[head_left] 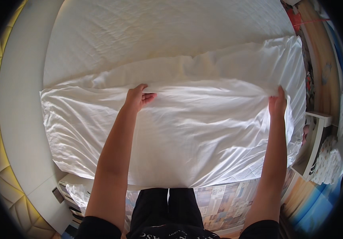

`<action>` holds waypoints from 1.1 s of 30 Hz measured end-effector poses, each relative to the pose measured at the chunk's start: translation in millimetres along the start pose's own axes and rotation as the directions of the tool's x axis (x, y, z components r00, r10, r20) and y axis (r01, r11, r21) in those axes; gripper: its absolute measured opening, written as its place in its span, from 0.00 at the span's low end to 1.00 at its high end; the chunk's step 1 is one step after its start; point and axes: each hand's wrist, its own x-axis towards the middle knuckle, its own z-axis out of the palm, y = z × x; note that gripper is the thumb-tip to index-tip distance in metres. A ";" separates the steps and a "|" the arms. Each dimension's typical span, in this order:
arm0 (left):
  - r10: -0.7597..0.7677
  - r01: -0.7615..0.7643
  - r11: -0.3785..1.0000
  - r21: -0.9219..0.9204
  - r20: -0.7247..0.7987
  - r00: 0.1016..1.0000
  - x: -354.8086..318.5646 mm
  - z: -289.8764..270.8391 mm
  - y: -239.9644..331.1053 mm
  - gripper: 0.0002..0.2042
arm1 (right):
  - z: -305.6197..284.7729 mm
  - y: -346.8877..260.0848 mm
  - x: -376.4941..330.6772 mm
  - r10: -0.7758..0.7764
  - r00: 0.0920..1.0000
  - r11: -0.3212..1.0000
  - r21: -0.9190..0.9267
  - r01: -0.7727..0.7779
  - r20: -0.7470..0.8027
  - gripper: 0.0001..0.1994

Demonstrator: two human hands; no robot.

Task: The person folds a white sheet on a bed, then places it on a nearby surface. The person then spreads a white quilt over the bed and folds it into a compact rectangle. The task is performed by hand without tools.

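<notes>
One white sheet (187, 131), creased and folded over on itself, lies across the near part of the mattress (159, 28). Left hand (137, 97) pinches the fold's far edge, fingers closed on cloth; right hand (278, 104) grips the same edge toward the right, fingers curled shut.

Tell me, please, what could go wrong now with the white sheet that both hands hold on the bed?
1. The left hand pinches only a thin fold of the white sheet, so it may slip free.
2. The right hand grips near the bed's right edge, and the sheet could slide off toward the white shelf.
3. The many wrinkles may stay if the pull is uneven.
</notes>
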 end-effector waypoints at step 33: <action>0.672 -0.411 -0.265 0.872 0.473 0.570 59.0 80.7 -67.9 0.48 | 36.2 111.2 127.6 -0.072 0.996 0.820 -0.571 0.030 -0.050 0.19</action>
